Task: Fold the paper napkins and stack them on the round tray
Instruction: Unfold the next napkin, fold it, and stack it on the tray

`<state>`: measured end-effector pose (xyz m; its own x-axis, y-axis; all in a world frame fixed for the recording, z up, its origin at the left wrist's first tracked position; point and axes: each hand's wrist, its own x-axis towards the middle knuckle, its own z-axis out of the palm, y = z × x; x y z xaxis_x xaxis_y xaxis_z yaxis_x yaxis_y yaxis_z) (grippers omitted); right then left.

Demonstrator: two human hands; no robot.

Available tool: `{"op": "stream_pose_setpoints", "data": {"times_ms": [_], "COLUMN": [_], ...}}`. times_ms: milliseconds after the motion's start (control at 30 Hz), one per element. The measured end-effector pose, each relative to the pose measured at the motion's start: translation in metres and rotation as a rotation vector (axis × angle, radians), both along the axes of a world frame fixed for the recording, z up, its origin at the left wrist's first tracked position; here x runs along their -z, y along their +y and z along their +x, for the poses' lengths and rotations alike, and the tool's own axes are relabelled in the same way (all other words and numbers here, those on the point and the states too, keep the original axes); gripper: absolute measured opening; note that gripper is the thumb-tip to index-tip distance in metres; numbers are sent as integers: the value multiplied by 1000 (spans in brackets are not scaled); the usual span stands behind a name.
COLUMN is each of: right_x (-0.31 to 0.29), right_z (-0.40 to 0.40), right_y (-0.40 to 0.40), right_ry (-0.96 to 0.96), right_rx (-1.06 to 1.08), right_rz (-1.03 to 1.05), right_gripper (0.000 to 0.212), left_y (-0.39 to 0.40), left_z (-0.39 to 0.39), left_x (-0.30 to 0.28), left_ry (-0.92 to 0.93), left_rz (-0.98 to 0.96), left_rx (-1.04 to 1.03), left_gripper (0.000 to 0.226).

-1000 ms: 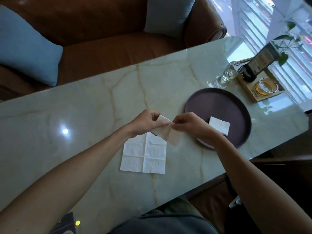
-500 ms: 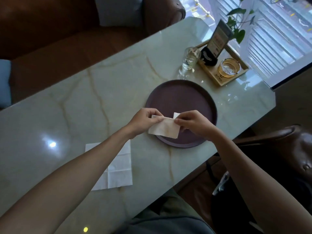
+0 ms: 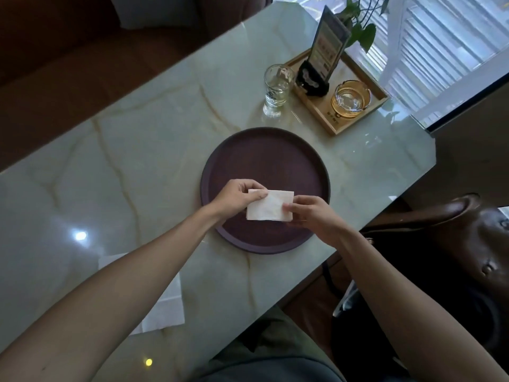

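The folded napkin (image 3: 270, 205) is thin, soft and very light, so it would tear or crumple if squeezed hard. The edges look like the best place to hold it. The left hand (image 3: 237, 195) pinches its left edge. The right hand (image 3: 308, 213) pinches its right edge. It hangs just over the round tray (image 3: 264, 150) on the worktop (image 3: 154, 128).
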<state>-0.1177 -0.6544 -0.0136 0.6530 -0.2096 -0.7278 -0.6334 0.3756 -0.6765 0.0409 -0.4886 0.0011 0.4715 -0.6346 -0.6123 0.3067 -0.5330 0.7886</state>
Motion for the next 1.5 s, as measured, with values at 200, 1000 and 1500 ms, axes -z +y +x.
{"op": "stream_pose_setpoints", "data": {"times_ms": [200, 1000, 1500], "right_x": [27, 47, 36], "right_z": [14, 22, 13], "right_y": [0, 11, 13], "right_ry": [151, 360, 357], "right_rx": [65, 11, -180], "right_rz": [-154, -575, -667], "right_gripper": [18, 27, 16], "left_y": [-7, -8, -7], "left_z": [-5, -20, -27], "left_x": [37, 77, 68], "left_ry": [48, -391, -551], "left_rz": [169, 373, 350], "left_rx": [-248, -265, -46], "left_gripper": [12, 25, 26]}}
